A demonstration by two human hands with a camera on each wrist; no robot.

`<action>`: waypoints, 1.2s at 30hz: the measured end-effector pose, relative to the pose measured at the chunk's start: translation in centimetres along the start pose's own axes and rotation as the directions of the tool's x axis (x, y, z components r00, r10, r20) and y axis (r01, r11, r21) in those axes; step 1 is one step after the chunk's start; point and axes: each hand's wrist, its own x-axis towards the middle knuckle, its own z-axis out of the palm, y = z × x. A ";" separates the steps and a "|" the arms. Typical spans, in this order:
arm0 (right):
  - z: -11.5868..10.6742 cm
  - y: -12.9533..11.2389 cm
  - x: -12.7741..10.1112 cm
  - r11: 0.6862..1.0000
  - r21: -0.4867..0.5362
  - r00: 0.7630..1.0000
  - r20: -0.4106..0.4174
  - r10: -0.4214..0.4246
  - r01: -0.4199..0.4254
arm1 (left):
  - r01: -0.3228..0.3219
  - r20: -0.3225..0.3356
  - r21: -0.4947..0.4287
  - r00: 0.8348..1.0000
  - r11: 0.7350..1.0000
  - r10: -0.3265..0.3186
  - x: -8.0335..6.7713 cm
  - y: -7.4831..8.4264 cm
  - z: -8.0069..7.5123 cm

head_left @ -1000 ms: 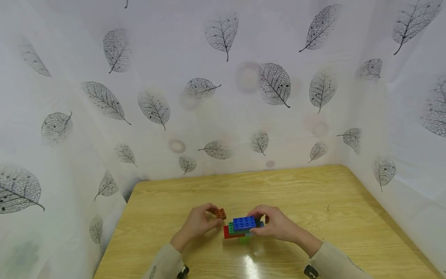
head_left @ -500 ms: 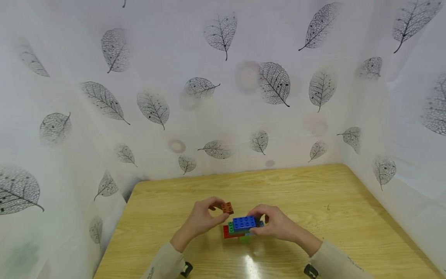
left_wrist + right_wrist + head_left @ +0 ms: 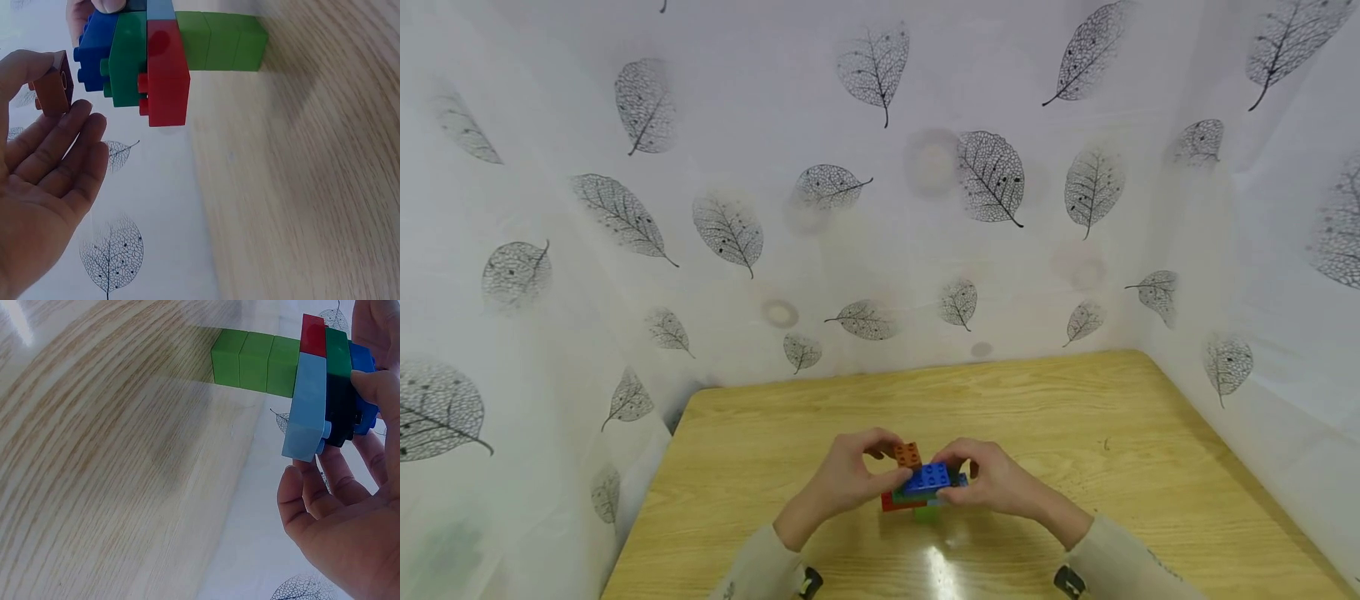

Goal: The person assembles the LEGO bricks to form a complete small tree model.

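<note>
My left hand pinches a small orange-brown brick between thumb and fingers, just above the left end of a blue brick. In the left wrist view a narrow gap separates the orange-brown brick from the blue one. That blue brick tops a standing stack: a column of light green bricks, then red and light blue bricks side by side, then a green brick. My right hand grips the stack's upper right part, thumb near the blue and dark green bricks.
The stack stands on a wood-grain table. White curtain printed with dark leaves surrounds the table at the back and both sides. A bright light reflection lies on the tabletop near the front.
My left hand has lifted the orange-brown brick and carried it right, from beside the stack to over the blue brick's left end. The right hand and stack have stayed in place.
</note>
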 end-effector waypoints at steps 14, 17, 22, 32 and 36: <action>0.0 0.1 -0.1 0.998 0.021 0.998 -0.012 -0.055 0.055 | -0.091 0.046 0.009 0.995 0.996 0.090 0.2 0.3 1.2; 0.0 0.1 -0.2 0.998 0.030 0.998 -0.012 -0.054 0.054 | -0.090 0.053 0.021 0.995 0.996 0.089 0.2 0.4 1.2; 0.0 0.0 -0.1 0.998 0.031 0.999 -0.006 -0.048 0.048 | -0.100 0.067 0.045 0.993 0.994 0.097 0.3 0.6 1.3; -0.1 0.0 -0.1 0.999 0.022 0.999 0.000 -0.034 0.034 | -0.075 0.118 0.058 0.991 0.996 0.067 0.7 0.8 1.4; -0.1 0.1 -0.3 0.999 0.032 0.999 0.004 -0.037 0.037 | -0.017 0.146 0.059 0.989 0.998 0.008 0.9 1.2 1.3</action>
